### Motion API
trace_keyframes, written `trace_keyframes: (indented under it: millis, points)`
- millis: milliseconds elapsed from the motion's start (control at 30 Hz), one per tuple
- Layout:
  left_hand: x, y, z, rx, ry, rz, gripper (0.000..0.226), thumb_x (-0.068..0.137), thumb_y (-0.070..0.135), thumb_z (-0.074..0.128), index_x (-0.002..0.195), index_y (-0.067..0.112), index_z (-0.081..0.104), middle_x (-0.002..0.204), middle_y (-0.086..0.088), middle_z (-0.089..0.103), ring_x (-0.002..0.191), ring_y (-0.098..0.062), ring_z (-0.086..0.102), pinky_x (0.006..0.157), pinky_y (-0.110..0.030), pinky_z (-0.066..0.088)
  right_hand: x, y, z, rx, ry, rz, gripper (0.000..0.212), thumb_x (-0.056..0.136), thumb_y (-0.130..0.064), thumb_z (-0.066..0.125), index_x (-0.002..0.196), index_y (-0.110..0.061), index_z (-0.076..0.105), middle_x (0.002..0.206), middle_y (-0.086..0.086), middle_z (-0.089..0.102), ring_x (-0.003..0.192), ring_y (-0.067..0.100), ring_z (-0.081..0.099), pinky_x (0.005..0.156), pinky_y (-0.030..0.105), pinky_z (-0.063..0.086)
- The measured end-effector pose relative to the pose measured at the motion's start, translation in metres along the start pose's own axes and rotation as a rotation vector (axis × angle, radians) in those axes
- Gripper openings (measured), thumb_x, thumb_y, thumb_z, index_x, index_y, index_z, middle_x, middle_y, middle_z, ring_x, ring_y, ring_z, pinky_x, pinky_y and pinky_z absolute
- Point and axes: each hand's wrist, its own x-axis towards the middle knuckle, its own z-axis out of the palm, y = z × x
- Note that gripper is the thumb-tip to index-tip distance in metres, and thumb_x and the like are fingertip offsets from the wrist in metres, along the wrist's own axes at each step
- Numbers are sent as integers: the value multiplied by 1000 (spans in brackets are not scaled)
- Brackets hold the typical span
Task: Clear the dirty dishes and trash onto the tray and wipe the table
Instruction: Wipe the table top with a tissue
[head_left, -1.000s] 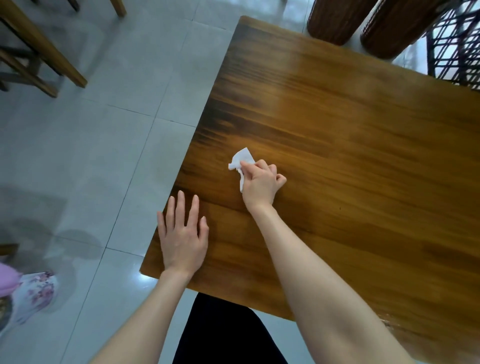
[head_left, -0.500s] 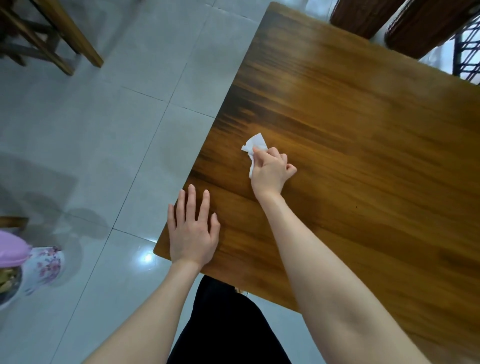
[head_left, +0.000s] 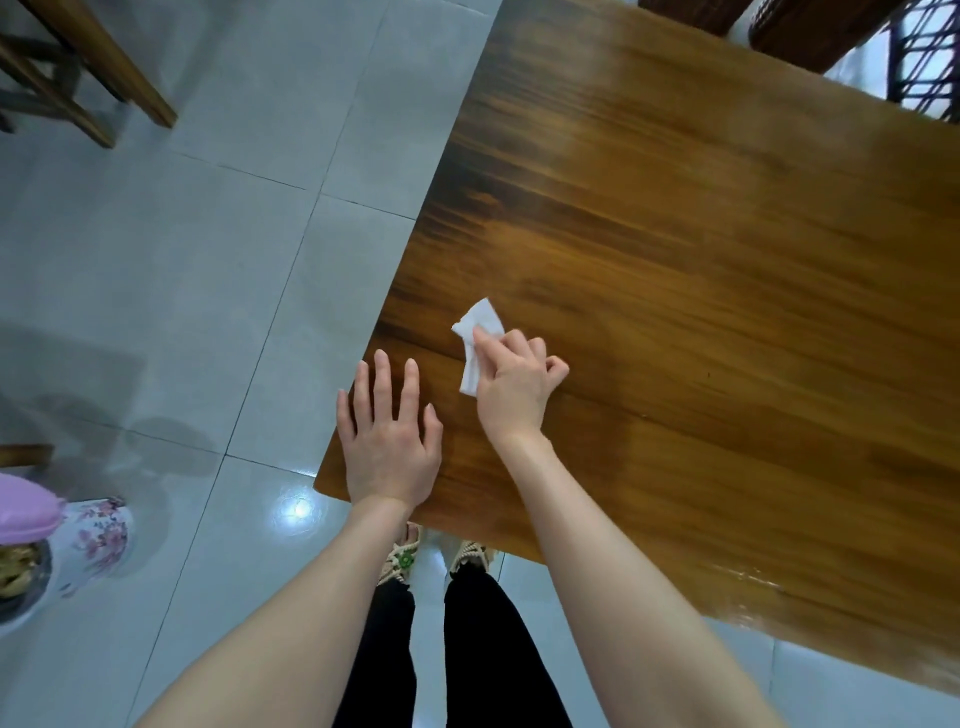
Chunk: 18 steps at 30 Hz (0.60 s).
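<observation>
- On the table: plenty of wood far and right of the wiping spot.
- Flat by the near corner, left hand, fingers spread, holding nothing.
- Just beside, right hand pinching the tissue.
- Pressed to the wood, poking far-left past those fingers.

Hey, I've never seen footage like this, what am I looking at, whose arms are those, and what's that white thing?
There is no machine here. A person wears a camera on the head, so the view looks down along their own arms. The left hand lies flat, fingers straight, near the corner of a wooden table. The right hand pinches a crumpled white tissue against the tabletop, apparently to wipe it. Beside the table is a tiled floor, with a flowered pot at lower left.
</observation>
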Motion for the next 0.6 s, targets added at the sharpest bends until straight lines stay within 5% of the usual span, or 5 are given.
trace_keyframes:
  millis: [167, 400, 600]
  points:
    - [-3, 0, -2, -33, -18, 2, 56, 95, 39, 33, 145, 14, 40, 154, -16, 31, 143, -36, 26, 114, -54, 18, -53, 23, -14, -29, 56, 23, 22, 92, -16, 58, 106, -23, 74, 86, 1, 65, 85, 25, 53, 74, 30, 12]
    - [-7, -3, -1, -14, -41, 23, 61, 96, 46, 21, 151, 19, 30, 159, -12, 20, 147, -32, 14, 117, -49, 3, -71, 43, -25, 25, 299, 447, 24, 97, -22, 55, 114, -20, 70, 96, 4, 65, 96, 24, 51, 80, 30, 13]
    - [-8, -4, -2, -27, -32, 94, 54, 101, 41, 28, 150, 19, 30, 160, -11, 18, 148, -31, 10, 117, -47, -2, -110, 9, 0, 6, 226, 272, 23, 95, -23, 58, 113, -24, 72, 92, 2, 67, 90, 22, 52, 76, 27, 10]
